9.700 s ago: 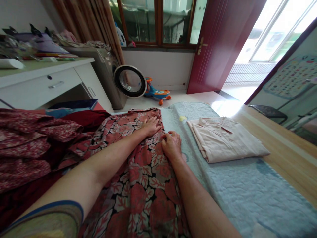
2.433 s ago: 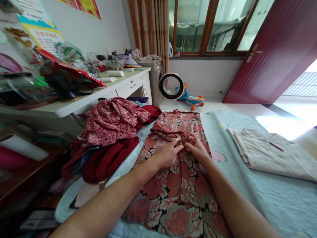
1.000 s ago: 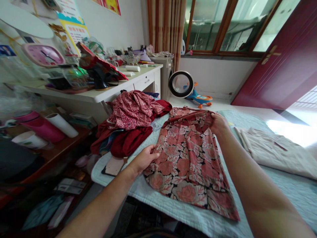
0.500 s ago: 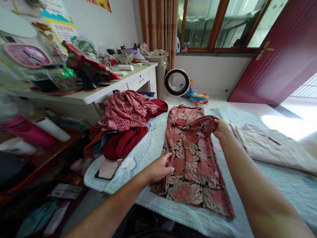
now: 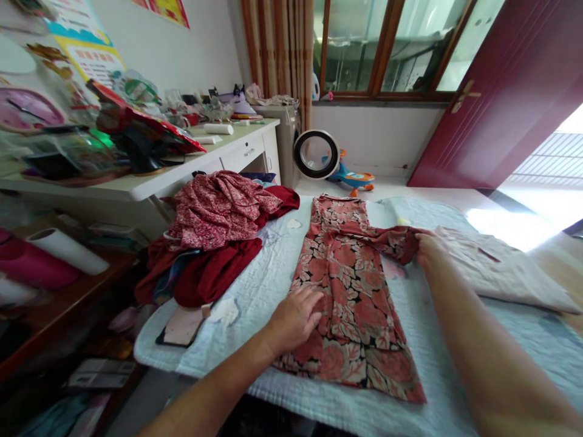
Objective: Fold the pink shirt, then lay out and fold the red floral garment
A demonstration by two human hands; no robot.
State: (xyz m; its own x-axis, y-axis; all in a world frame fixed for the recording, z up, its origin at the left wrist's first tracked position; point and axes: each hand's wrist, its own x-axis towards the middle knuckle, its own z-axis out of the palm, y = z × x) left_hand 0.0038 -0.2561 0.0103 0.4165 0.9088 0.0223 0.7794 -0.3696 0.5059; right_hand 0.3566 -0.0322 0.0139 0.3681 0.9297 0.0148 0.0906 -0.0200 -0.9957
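Note:
A floral garment (image 5: 350,291) in rust red, beige and black lies lengthwise on a pale blue quilted cover (image 5: 268,267). My left hand (image 5: 298,315) rests on its left side, fingers spread and lying on the cloth. Over to the right, my right hand (image 5: 428,246) grips the end of the garment's sleeve, which stretches out sideways from the body. The sleeve end sits close to a folded cream garment (image 5: 496,261).
Red and patterned clothes (image 5: 223,209) are heaped at the left, near a phone-like flat item (image 5: 182,326). A cluttered white desk (image 5: 177,171) runs along the left wall. Behind are an open washing machine door (image 5: 316,154) and a ride-on toy (image 5: 353,176).
My right hand has pulled the sleeve outward to the right, away from the garment's body. My left hand has loosened from a pinch and now lies flatter on the cloth. The view has shifted slightly.

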